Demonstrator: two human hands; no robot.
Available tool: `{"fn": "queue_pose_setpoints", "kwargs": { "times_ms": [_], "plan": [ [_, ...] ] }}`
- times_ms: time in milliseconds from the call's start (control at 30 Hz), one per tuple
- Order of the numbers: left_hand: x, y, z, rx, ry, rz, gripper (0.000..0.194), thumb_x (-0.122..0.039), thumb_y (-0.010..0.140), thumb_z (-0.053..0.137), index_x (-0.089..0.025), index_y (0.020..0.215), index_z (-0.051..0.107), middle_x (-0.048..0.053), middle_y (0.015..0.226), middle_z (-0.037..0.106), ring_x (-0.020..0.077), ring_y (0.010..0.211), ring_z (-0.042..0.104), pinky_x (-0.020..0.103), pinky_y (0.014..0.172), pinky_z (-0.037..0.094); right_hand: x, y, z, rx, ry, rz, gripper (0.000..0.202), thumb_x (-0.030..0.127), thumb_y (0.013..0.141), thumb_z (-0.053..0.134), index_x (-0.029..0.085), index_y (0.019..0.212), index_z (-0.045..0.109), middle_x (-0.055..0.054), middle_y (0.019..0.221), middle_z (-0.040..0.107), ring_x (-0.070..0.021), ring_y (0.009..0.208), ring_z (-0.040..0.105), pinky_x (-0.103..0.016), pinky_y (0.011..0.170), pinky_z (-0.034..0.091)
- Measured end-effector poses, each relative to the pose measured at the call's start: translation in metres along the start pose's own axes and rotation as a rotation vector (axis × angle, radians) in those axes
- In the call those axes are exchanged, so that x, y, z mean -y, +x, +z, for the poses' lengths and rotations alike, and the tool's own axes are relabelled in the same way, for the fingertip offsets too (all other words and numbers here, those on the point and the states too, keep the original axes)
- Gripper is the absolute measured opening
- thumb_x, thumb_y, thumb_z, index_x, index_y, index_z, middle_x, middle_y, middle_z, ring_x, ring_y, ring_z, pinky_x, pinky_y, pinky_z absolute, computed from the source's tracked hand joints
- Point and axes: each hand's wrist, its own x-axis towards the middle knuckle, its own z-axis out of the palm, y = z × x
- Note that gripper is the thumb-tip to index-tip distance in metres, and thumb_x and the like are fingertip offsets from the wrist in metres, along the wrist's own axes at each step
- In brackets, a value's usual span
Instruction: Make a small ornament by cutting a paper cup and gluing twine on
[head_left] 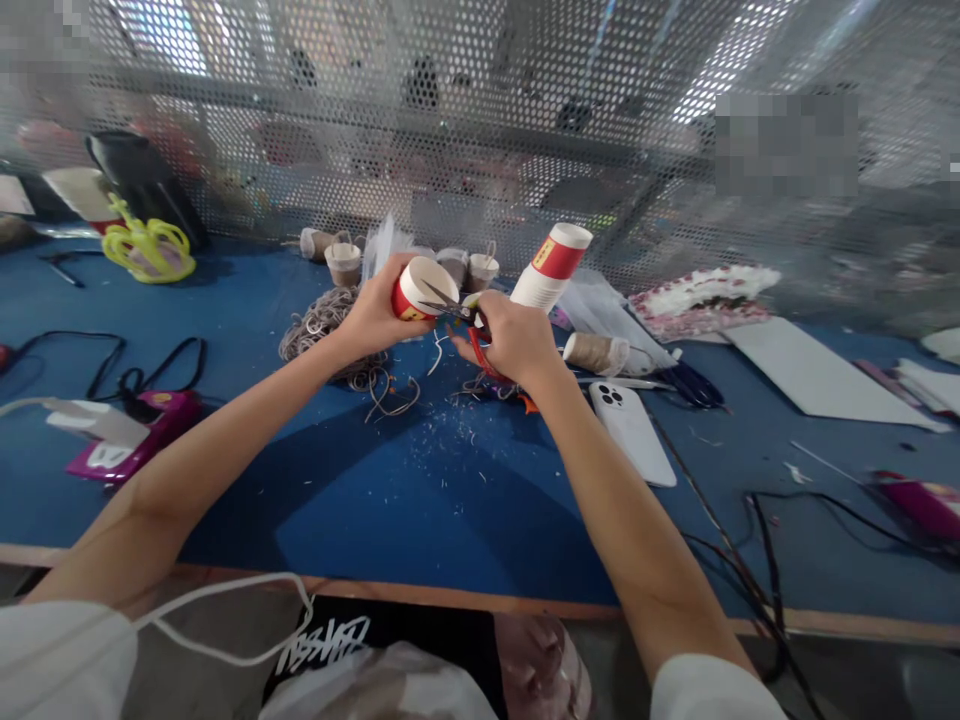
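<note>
A red and white paper cup (405,296) is gripped in my left hand (375,312), its open mouth tilted toward my right. My right hand (517,335) holds scissors with red handles (486,352). Their blades are spread at the cup's rim, and I cannot tell whether one is cutting the wall. Just behind my right hand stands a leaning stack of paper cups (553,262). A heap of grey-brown cord (319,325) lies beneath my left wrist. Small white scraps (442,430) are scattered on the blue table below my hands.
Small cord-wrapped cups (343,264) stand at the back beside a perforated metal screen (450,130). A white phone (632,432) and a cord-wrapped roll (596,353) lie right. A purple power strip (135,440) sits left, near a yellow crown-shaped object (148,248). Black cables (772,560) run over the right edge.
</note>
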Motion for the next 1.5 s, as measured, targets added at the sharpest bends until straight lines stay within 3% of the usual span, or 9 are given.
{"fn": "queue_pose_setpoints", "kwargs": {
  "times_ms": [200,600,1133,1500],
  "plan": [
    [-0.030,0.010,-0.018,0.061,0.008,-0.022,0.059,-0.026,0.061,0.081,-0.022,0.113,0.055,0.000,0.096,0.064,0.0216,0.089,0.065,0.036,0.082,0.054,0.007,-0.003,-0.018,-0.105,-0.041,-0.010,0.037,0.045,0.086,0.053,0.013,0.105,0.058,-0.015,0.097,0.068,-0.0258,0.085,0.062,-0.033,0.062,0.035],
    [-0.055,0.012,-0.029,0.115,-0.025,-0.101,0.050,-0.023,0.060,0.078,-0.020,0.105,0.056,0.001,0.091,0.062,0.0203,0.086,0.062,0.034,0.075,0.053,0.017,-0.009,-0.033,-0.129,-0.107,-0.035,0.036,0.046,0.089,0.051,0.013,0.097,0.063,-0.014,0.085,0.070,-0.0232,0.075,0.063,-0.032,0.056,0.031],
    [-0.056,0.012,-0.031,0.090,-0.036,-0.154,0.052,-0.024,0.058,0.079,-0.019,0.105,0.056,0.001,0.091,0.063,0.0180,0.083,0.062,0.031,0.074,0.053,0.013,-0.006,-0.019,-0.157,-0.049,-0.039,0.039,0.047,0.094,0.046,0.013,0.088,0.062,-0.014,0.079,0.070,-0.0213,0.070,0.064,-0.031,0.055,0.034],
    [-0.055,0.012,-0.028,0.091,-0.047,-0.157,0.049,-0.023,0.059,0.078,-0.020,0.103,0.056,0.001,0.089,0.063,0.0187,0.082,0.062,0.032,0.071,0.053,0.025,-0.009,-0.027,-0.142,-0.015,-0.017,0.039,0.049,0.090,0.049,0.012,0.092,0.062,-0.014,0.082,0.070,-0.0227,0.070,0.064,-0.032,0.056,0.036]
  ]
}}
